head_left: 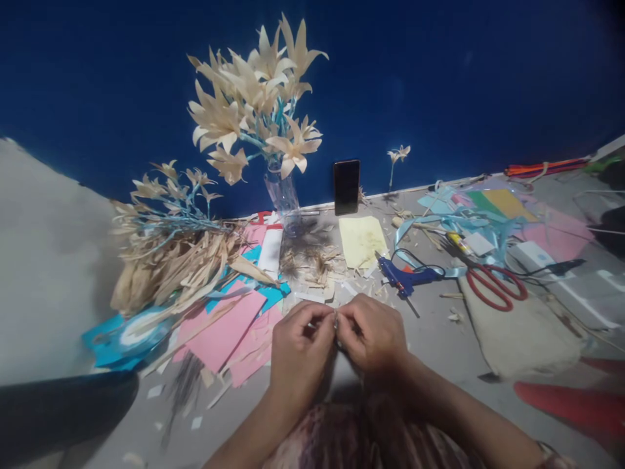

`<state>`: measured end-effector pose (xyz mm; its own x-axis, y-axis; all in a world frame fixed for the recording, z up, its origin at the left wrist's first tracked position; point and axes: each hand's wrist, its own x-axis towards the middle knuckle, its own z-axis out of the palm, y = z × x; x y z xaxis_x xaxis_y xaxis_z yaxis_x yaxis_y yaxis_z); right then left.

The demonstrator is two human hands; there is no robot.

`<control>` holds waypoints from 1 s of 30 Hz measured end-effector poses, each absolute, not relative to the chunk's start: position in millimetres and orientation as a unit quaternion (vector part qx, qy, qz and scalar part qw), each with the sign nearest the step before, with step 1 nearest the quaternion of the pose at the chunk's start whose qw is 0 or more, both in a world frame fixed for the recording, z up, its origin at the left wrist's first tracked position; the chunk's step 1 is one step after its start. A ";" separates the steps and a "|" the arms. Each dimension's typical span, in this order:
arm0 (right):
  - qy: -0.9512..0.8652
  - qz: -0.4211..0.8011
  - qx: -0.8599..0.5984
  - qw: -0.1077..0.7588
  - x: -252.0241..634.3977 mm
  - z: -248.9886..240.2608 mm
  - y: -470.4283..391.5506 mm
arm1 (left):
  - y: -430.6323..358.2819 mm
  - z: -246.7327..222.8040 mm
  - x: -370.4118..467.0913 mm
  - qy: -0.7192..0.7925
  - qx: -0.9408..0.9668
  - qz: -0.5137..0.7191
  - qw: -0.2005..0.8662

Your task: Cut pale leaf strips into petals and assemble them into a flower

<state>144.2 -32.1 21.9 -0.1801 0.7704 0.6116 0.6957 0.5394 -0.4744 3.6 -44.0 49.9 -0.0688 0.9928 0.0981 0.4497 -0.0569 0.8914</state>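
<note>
My left hand (303, 335) and my right hand (374, 332) meet fingertip to fingertip just above the table, close to my body. Both are closed in a pinch on something tiny between them, too small to name. Beyond them lie dry husk scraps (317, 264) and a yellow paper sheet (362, 241). A blue glue gun (403, 277) rests on the table, past my right hand. On the left are pink paper sheets (222, 332) and a pile of dried husks (161, 267).
Cream handmade flowers (263, 91) stand in a clear vase (283, 195) by the blue wall. A phone (346, 187) leans upright there. Red-handled scissors (495, 286), light blue ribbon (449, 225) and a beige cloth (522, 335) lie on the right. Smaller flowers (176, 185) lie left.
</note>
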 end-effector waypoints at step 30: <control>-0.823 0.048 -0.429 0.370 145.4 23.5 -37.7 | -43.6 50.4 -9.2 0.580 0.657 0.346 0.334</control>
<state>145.4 -37.7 23.5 -0.3581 0.7415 0.5674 0.6701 0.6273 -0.3968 -9.2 -43.6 50.4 0.0871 0.9939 0.0684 0.5313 -0.1044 0.8407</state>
